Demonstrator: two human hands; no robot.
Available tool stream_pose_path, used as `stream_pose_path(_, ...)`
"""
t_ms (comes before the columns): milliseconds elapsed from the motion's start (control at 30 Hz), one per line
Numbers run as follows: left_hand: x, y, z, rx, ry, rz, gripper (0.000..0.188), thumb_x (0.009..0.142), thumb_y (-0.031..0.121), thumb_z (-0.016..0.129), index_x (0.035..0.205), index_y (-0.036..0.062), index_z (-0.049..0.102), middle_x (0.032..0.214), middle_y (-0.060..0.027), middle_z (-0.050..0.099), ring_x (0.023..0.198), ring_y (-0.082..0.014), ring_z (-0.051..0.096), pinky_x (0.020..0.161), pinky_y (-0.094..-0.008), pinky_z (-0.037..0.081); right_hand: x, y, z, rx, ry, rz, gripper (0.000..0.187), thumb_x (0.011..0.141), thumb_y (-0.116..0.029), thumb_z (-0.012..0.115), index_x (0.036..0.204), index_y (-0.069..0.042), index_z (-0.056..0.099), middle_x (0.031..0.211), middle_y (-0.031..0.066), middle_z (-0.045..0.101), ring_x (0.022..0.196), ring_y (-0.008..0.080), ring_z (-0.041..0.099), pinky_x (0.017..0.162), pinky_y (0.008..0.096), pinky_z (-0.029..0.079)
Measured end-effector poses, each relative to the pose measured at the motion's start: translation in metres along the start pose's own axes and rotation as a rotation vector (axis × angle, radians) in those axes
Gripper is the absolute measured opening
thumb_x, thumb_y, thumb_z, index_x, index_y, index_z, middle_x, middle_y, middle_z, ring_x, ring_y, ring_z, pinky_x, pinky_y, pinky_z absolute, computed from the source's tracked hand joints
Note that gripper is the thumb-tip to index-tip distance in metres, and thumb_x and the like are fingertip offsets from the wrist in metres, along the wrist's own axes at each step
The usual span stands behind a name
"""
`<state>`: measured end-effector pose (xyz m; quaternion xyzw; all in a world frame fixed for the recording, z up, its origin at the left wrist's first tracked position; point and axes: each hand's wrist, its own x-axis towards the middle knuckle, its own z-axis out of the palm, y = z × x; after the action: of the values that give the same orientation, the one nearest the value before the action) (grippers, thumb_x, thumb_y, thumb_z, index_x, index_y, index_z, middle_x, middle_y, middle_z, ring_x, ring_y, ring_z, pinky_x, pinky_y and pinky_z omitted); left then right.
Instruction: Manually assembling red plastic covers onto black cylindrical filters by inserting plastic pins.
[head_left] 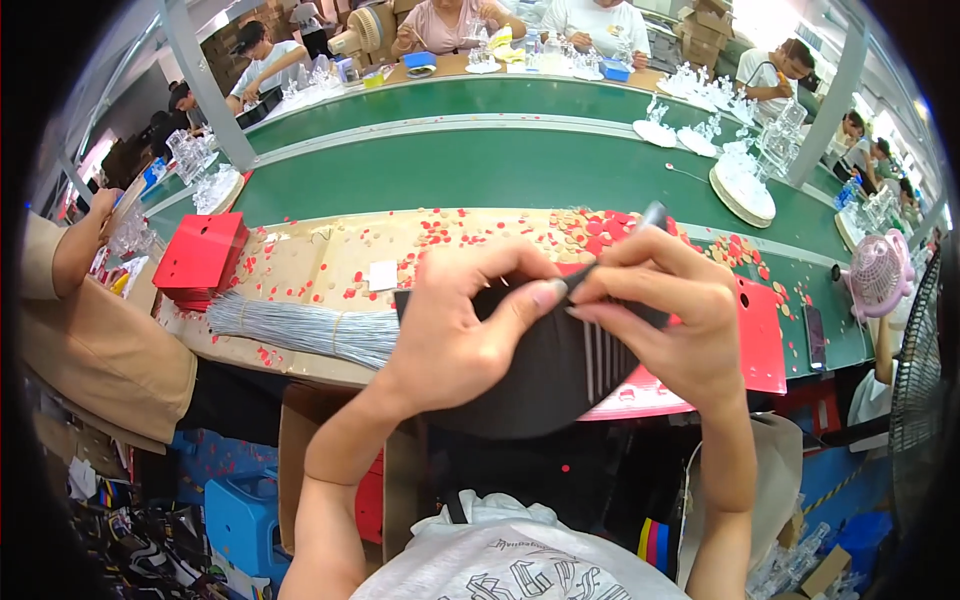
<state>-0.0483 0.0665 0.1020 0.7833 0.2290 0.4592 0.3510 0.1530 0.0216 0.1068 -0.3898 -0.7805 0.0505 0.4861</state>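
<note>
Between my hands hangs a dark, curved black sheet (530,385) with several pale parallel stripes at its right side. My left hand (460,325) pinches its upper edge between thumb and fingers. Close beside that thumb, my right hand (675,305) is closed in a pinch at the same edge; whatever its fingertips hold is too small to make out. A blurred grey end (654,214) sticks up behind the right knuckles. Left of my hands lies a tied bundle of thin grey wires (300,328). Red card (760,335) shows under and beside my right hand.
A stack of red cards (202,250) stands at the left. Red and tan discs (600,232) litter the brown board. Beyond runs a green conveyor belt (450,175). A phone (815,338) and a pink fan (876,272) are at the right. Several people work around.
</note>
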Motion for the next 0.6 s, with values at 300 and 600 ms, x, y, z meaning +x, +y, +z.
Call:
stream_pose_path(300,-0.005,-0.010,0.010,-0.046,-0.058,-0.064,0.009,0.088,0.003,0.065,0.094,-0.0036,0.068,0.079,-0.0081,0.069,0.071,-0.0111,0.063,0.067,-0.0259,0.049,-0.028,-0.006,0.006,-0.237,0.115,-0.016,0.039,0.066,-0.002,0.084,0.104,-0.007,0.077,0.085,0.0053,0.064,0.071,0.0192,0.062,0.061,0.0305,0.051)
stream_pose_path(600,-0.024,-0.013,0.019,-0.031,-0.096,-0.095,0.008,0.087,0.005,0.066,0.092,-0.0012,0.066,0.077,-0.0137,0.066,0.071,-0.0252,0.065,0.068,-0.0337,0.049,-0.054,-0.012,0.009,-0.170,0.146,-0.022,0.028,0.060,0.005,0.085,0.084,-0.003,0.075,0.078,0.0061,0.062,0.068,0.0191,0.059,0.058,0.0287,0.046)
